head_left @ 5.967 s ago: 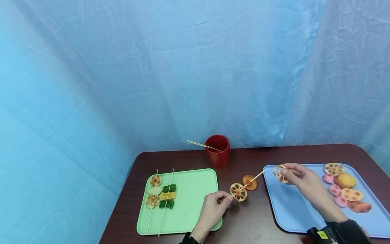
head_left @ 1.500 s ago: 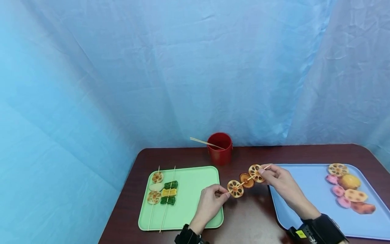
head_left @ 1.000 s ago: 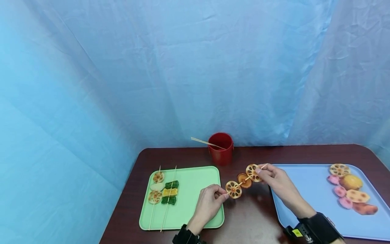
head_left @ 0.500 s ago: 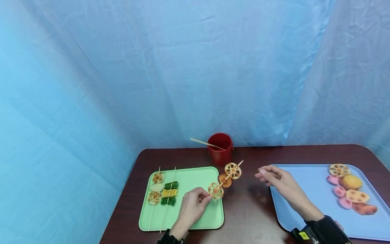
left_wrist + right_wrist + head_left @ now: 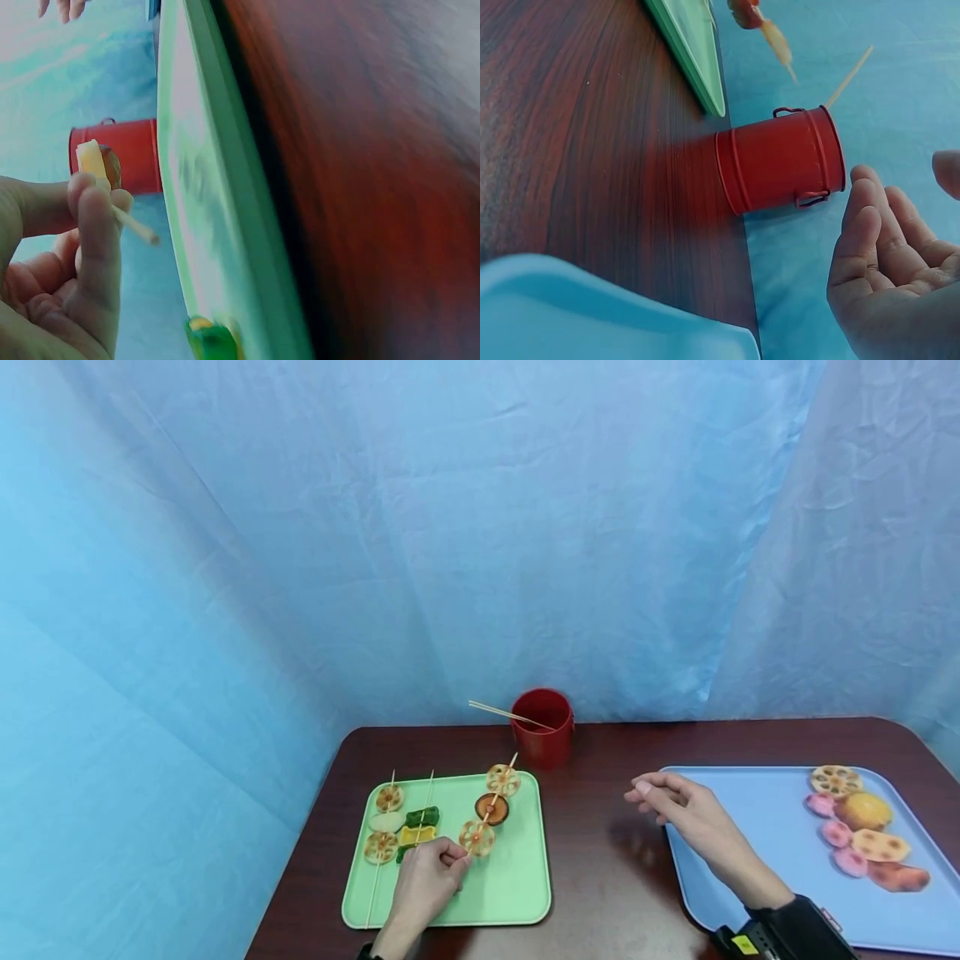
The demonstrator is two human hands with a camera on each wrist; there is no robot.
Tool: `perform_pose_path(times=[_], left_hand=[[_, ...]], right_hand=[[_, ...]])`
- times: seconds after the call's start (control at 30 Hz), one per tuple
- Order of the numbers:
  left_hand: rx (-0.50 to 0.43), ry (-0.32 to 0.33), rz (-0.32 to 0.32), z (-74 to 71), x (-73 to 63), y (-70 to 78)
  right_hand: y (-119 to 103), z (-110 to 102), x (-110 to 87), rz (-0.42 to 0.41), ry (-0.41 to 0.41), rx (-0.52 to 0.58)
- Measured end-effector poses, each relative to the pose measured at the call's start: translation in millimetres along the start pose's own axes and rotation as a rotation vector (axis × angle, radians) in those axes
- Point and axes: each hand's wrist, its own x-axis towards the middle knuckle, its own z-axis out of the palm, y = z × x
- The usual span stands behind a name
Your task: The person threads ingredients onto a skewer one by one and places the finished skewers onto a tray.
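Note:
My left hand (image 5: pixel 427 878) pinches the lower end of a skewer (image 5: pixel 135 223) over the green tray (image 5: pixel 517 893). Threaded on that skewer are a lotus root slice (image 5: pixel 477 837), a brown mushroom-like disc (image 5: pixel 492 809) and a second lotus root slice above it. The left wrist view shows the skewer held above the tray surface. To its left lie two loaded skewers, one with lotus slices and a pale oval piece (image 5: pixel 386 822), the other with green pieces (image 5: pixel 422 816) around a yellow one. My right hand (image 5: pixel 686 814) holds nothing, fingers loosely bent, by the blue tray's left edge.
On the blue tray (image 5: pixel 742 860) sit a lotus slice (image 5: pixel 836 780), a yellow rounded piece (image 5: pixel 864 811), pink pieces (image 5: pixel 836 832), a holed beige slice (image 5: pixel 881 845) and a reddish-brown piece (image 5: pixel 898 876). A red bucket (image 5: pixel 543 743) with thin sticks stands at the table's back edge.
The right hand first brought a lotus slice over and slid it onto the skewer, then let go. My left hand has since carried the loaded skewer left, over the green tray.

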Motion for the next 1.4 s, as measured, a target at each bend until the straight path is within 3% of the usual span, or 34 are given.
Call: perform_pose_path(times=[0.2,0.7,0.87,1.03,1.13,1.2,1.3,1.4], left_hand=[[-0.055,-0.007,-0.097,-7.3,-3.3,-12.6],[-0.136,-0.013,-0.14,-10.1,-3.7,-31.1],[-0.175,-0.045,-0.168,-9.8,-1.7,-32.4],[-0.114,-0.084,-0.204,-17.0,-1.9,-28.9],[-0.011,-0.093,-0.175,-22.4,-1.8,-24.1],[0.078,-0.075,-0.11,-25.9,-0.2,-19.6],[0.191,-0.011,-0.016,-30.5,6.5,-8.8],[0.23,0.065,0.068,-32.5,18.2,6.2]], right_hand=[[-1,3,0.3,-0.032,-0.016,-0.008],[-1,5,-0.7,-0.073,-0.034,0.016],[1,4,-0.4,-0.071,-0.026,0.021],[0,3,0.4,-0.056,-0.025,0.011],[-1,2,-0.6,-0.039,-0.031,0.001],[0,1,-1.7,-0.025,-0.031,-0.001],[2,0,-3.3,-0.019,-0.029,-0.009],[6,-3,-5.1,-0.007,-0.021,-0.006]])
